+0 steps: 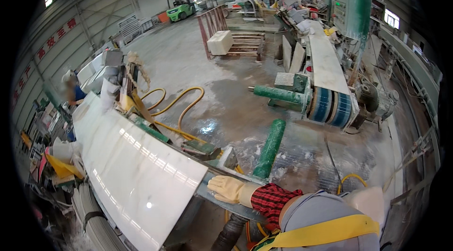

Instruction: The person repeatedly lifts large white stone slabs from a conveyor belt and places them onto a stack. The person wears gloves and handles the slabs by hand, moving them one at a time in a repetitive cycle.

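Observation:
My right hand [228, 189], in a cream rubber glove with a red-and-black checked cuff, lies flat with its fingers stretched out. It appears to rest on the grey metal edge of the bench frame [250, 212], just beyond the end of a polished white stone slab [146, 166]. The slab slopes away to the far left and reflects the lights; a small gap seems to part it from the glove. Nothing shows in the hand. My left hand is out of view. A yellow apron strap [325, 232] crosses my grey shirt.
A green roller [270, 149] stands out beside my arm; yellow hoses [181, 109] wind across the wet floor. A belt machine [330, 105] carries a pale slab at right. Farther back are a rusty rack with a white block [220, 42], a green forklift [179, 7] and two other people.

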Tool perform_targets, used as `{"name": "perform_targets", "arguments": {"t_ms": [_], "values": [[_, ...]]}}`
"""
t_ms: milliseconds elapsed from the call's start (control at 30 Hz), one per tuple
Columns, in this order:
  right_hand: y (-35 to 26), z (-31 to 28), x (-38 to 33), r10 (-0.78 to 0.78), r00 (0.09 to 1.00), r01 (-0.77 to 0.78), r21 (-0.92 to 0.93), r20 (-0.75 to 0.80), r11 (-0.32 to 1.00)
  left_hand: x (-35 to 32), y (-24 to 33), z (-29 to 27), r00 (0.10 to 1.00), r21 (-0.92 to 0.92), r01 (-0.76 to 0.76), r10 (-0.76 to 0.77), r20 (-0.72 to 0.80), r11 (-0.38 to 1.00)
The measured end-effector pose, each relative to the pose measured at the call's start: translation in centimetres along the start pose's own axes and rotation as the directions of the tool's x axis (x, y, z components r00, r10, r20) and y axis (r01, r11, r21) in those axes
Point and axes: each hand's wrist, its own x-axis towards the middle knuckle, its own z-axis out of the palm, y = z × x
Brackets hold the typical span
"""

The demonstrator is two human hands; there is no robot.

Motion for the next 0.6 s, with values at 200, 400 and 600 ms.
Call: {"name": "perform_targets", "arguments": {"t_ms": [200,400,600], "values": [[-0.9,-1.3,0.7,0.025,0.996,-0.027,0.02,0.081,0.999,-1.0,-0.6,-0.6,1.0,0.005,0.006,-0.006,-0.011,1.0],[-1.1,-1.7,0.7,0.005,1.0,-0.005,0.007,0.031,1.0,-2.1,-1.2,-1.1,1.0,0.03,-0.008,0.009,-0.02,1.0],[-1.0,-1.9,0.5,0.004,1.0,-0.004,-0.009,0.028,1.0,-2.2,-1.6,-1.3,0.999,0.072,0.021,-0.023,0.025,0.997]]}}
